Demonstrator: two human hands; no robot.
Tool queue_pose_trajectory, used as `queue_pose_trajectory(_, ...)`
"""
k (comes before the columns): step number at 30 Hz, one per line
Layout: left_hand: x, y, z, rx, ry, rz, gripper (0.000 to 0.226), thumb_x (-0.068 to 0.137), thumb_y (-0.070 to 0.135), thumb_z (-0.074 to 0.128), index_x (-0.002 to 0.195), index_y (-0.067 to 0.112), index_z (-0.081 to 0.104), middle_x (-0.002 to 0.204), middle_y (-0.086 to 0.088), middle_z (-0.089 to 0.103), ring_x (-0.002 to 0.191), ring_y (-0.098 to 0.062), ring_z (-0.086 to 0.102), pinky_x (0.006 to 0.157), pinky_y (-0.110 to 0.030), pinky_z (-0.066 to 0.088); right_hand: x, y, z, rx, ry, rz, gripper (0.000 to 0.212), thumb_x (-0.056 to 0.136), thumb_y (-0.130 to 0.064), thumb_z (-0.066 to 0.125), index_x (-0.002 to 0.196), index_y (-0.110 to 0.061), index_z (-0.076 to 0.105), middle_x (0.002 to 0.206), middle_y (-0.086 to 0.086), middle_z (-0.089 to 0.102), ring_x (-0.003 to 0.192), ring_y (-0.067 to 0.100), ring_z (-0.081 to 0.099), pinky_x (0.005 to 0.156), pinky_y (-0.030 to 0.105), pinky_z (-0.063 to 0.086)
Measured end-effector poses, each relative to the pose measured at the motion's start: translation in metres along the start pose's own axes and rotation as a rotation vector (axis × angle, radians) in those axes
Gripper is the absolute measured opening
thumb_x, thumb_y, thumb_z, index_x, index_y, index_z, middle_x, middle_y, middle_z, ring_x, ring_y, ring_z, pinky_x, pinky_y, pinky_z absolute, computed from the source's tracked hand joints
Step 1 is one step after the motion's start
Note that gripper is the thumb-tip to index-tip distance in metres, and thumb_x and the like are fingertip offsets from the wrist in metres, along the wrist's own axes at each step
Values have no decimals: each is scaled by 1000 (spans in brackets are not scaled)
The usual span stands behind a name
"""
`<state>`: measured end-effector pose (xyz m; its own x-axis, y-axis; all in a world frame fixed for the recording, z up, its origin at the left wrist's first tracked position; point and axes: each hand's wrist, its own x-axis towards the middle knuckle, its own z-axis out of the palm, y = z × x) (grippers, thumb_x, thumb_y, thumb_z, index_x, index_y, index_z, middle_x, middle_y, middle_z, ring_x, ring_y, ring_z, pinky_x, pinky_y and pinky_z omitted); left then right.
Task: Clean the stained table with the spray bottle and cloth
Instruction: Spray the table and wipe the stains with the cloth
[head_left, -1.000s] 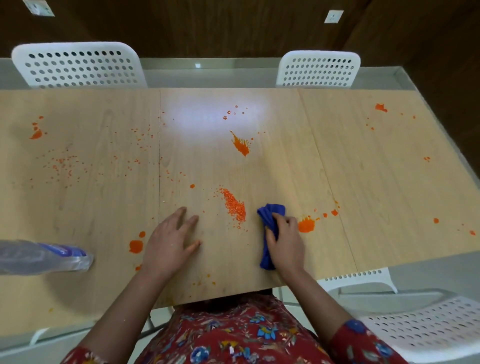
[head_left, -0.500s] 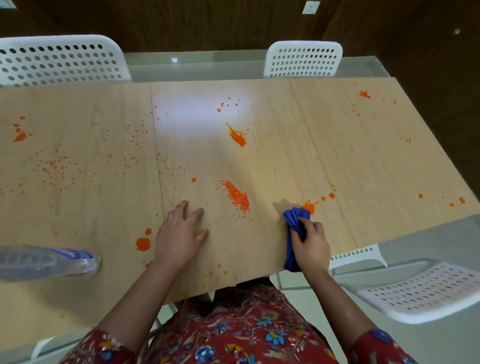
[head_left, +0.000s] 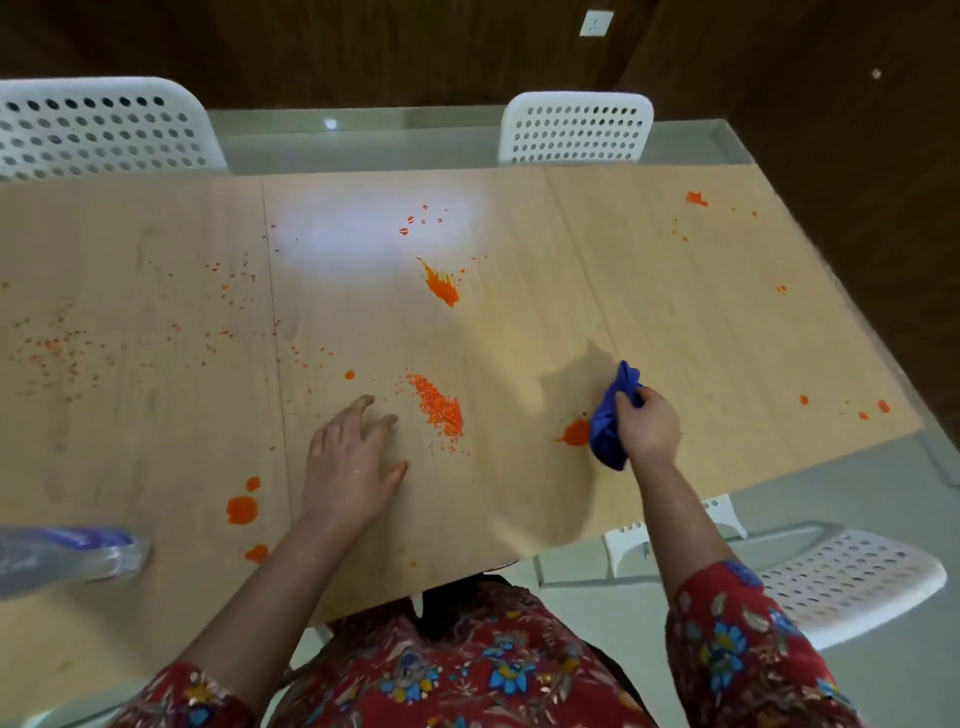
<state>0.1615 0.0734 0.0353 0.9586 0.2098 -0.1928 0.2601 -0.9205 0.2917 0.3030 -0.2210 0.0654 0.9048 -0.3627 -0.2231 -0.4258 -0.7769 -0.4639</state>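
Right hand (head_left: 649, 428) gripping bunched blue cloth (head_left: 610, 421) beside orange stain (head_left: 575, 432), left hand (head_left: 350, 462) lying spread on surface (head_left: 701, 338), spray bottle (head_left: 67, 558) resting far left

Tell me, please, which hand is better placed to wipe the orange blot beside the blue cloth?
Probably the right hand: it already grips the bunched blue cloth right beside the orange blot. The left hand lies flat and empty on the wooden table, farther away.
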Motion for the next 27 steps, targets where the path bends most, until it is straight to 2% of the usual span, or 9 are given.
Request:
queue_pose_trajectory(2, 6, 6, 1, -5, -6, 14, 59, 83, 42, 67, 137, 23, 51, 153, -7, 30, 138, -28, 33, 115, -43, 23, 9, 5, -4, -88, -53, 15, 29, 96, -23, 50, 115, -6, 63, 114, 19, 65, 102, 37, 60, 81, 36, 44)
queue_pose_trajectory(5, 13, 12, 2, -1, -19, 18, 60, 83, 42, 67, 138, 24, 49, 153, -7, 30, 139, -27, 32, 114, -42, 25, -16, -9, 21, -136, -143, -134, 26, 94, -26, 53, 109, -8, 64, 107, 22, 65, 96, 38, 62, 79, 38, 45)
queue_pose_trajectory(8, 17, 14, 1, -2, -56, -3, 64, 85, 44, 63, 142, 27, 40, 156, -4, 24, 141, -25, 27, 115, -41, 24, -58, -29, 48, -83, -251, -298, 30, 96, -28, 53, 119, -11, 61, 111, 14, 60, 97, 31, 60, 77, 32, 42)
queue_pose_trajectory(11, 20, 13, 0, 20, -87, 6, 66, 85, 45, 63, 144, 26, 36, 156, -5, 22, 142, -25, 25, 116, -40, 23, -66, -34, 47, -13, -231, -313, 33, 99, -30, 49, 127, -15, 56, 113, 8, 56, 93, 24, 58, 71, 27, 38)
queue_pose_trajectory(16, 20, 11, 1, 59, -96, 35, 67, 86, 46, 62, 144, 25, 36, 155, -7, 26, 141, -26, 28, 116, -41, 25, -54, -16, 41, -139, -194, -195, 37, 100, -31, 45, 132, -15, 49, 121, 12, 51, 95, 30, 60, 81, 33, 44)
queue_pose_trajectory(21, 22, 13, 2, 64, -70, 23, 67, 86, 52, 59, 144, 27, 36, 159, -4, 16, 143, -25, 25, 115, -40, 24, -96, -41, 70, -49, -332, -431, 42, 99, -33, 47, 139, -20, 47, 128, 4, 50, 106, 22, 57, 83, 26, 41)
queue_pose_trajectory(23, 23, 13, 2, 64, -46, 36, 64, 86, 52, 59, 141, 26, 40, 158, -4, 18, 142, -26, 25, 116, -41, 23, -86, -39, 64, -9, -263, -406, 42, 98, -32, 49, 138, -18, 49, 126, 5, 53, 108, 22, 56, 83, 26, 40)
queue_pose_trajectory(25, 25, 14, 2, 68, -41, 60, 63, 87, 50, 60, 141, 25, 40, 157, -5, 20, 142, -27, 25, 116, -41, 22, -62, -24, 46, 14, -147, -311, 41, 96, -32, 53, 134, -16, 52, 122, 10, 55, 108, 27, 56, 84, 30, 40)
queue_pose_trajectory(27, 26, 17, 1, 61, -58, 79, 63, 88, 49, 59, 142, 25, 39, 157, -4, 21, 142, -26, 25, 116, -41, 21, -31, -2, 24, -15, -33, -194, 38, 95, -31, 54, 129, -15, 56, 118, 14, 56, 102, 32, 58, 79, 31, 40)
